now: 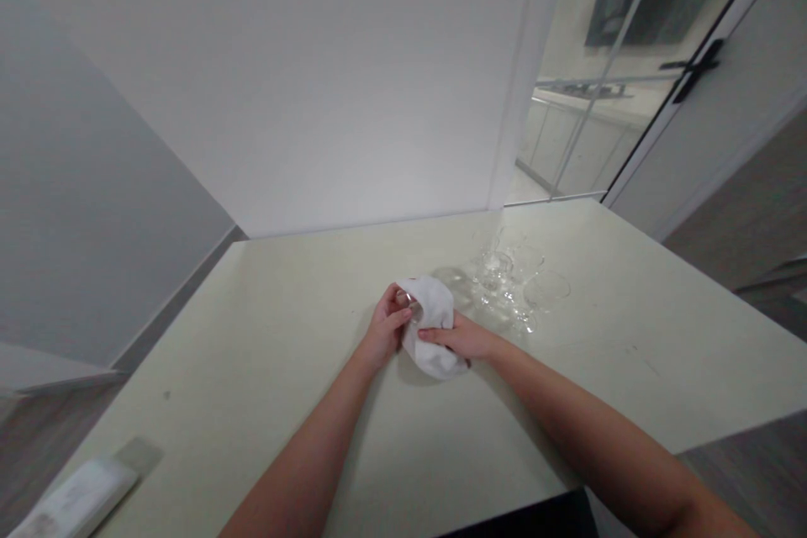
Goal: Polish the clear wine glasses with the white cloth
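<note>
A white cloth (pixel 434 299) is bunched in front of me, just above the middle of the table. My right hand (pixel 461 338) is closed on it, thumb lying across its front. From the left, my left hand (pixel 387 321) grips a transparent glass (pixel 413 303), with fingers and thumb around its edge. The cloth wraps the glass on its right side and hides most of it, so its full shape does not show. Just right of the cloth stand several transparent stemmed glasses (pixel 497 266), close together and partly overlapping.
The pale table (pixel 283 303) meets a white wall (pixel 315 101) at its far edge. A white box-like object (pixel 81 498) lies at the near left corner. Something dark (pixel 530 519) shows at the bottom edge. Glass panels and a door with a black handle (pixel 698 71) are at the right.
</note>
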`<state>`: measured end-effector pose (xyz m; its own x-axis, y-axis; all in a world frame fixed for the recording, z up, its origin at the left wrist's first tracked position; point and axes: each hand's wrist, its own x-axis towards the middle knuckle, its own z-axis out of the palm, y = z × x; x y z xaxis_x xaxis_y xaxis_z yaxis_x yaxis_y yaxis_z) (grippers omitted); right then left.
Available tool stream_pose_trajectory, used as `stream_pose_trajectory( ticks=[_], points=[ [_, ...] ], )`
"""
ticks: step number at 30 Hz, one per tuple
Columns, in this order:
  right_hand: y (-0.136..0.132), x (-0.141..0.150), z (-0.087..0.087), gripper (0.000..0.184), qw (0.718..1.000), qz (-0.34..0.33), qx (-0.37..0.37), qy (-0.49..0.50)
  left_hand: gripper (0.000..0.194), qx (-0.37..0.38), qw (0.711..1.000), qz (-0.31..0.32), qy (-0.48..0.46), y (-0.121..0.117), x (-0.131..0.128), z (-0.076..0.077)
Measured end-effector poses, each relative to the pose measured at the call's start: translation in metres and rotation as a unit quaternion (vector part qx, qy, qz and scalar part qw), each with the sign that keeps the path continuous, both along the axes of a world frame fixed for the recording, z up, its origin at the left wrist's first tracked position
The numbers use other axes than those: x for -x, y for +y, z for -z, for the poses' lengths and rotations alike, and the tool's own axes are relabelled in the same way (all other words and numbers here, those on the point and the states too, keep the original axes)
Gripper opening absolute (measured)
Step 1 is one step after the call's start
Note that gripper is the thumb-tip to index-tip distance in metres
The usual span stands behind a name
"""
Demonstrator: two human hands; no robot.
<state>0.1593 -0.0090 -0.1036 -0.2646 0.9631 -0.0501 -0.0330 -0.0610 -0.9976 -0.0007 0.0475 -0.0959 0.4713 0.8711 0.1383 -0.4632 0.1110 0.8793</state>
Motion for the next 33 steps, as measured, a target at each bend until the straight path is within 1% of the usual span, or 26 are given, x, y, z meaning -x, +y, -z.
stream_pose_trajectory(
  ticks=[2, 5, 7, 11, 17, 22, 25, 27, 29, 33],
  points=[
    [0.0, -0.001, 0.0, 0.052, 1.0, 0.001, 0.003, -0.002, 0.064, 0.011, 1.0, 0.008, -0.007, -0.001, 0.0, 0.0],
    [-0.001, -0.001, -0.001, 0.05, 1.0, 0.0, -0.008, 0.003, 0.058, 0.002, 1.0, 0.001, 0.016, -0.001, 0.0, 0.001],
    [-0.001, -0.001, -0.001, 0.049, 1.0, 0.0, -0.007, 0.006, 0.057, 0.002, 1.0, 0.017, 0.022, -0.001, 0.0, 0.001],
    [-0.002, 0.001, -0.003, 0.046, 1.0, 0.01, 0.001, 0.006, 0.062, 0.008, 0.999, 0.05, -0.005, 0.001, 0.002, 0.0],
    [-0.001, 0.001, 0.002, 0.052, 1.0, 0.008, -0.005, 0.024, 0.061, -0.007, 1.0, 0.005, 0.026, 0.003, 0.002, 0.003],
    [-0.001, 0.002, 0.002, 0.049, 1.0, 0.009, 0.007, 0.028, 0.067, 0.002, 0.999, 0.037, -0.004, -0.001, 0.003, -0.002],
    [-0.002, 0.002, 0.0, 0.047, 0.999, 0.004, 0.006, 0.037, 0.069, -0.013, 0.999, 0.049, 0.02, 0.0, 0.002, -0.001],
    [-0.002, 0.002, -0.001, 0.047, 0.999, 0.0, 0.005, 0.042, 0.067, -0.021, 0.999, 0.033, 0.037, 0.002, 0.002, 0.002],
    [-0.001, 0.003, -0.001, 0.049, 0.999, 0.006, 0.01, 0.048, 0.066, -0.023, 0.999, 0.003, 0.043, 0.004, 0.001, 0.006],
    [-0.001, 0.007, -0.001, 0.05, 0.995, 0.041, 0.047, 0.079, 0.064, -0.019, 0.998, -0.045, 0.034, 0.006, 0.002, 0.009]
  ],
)
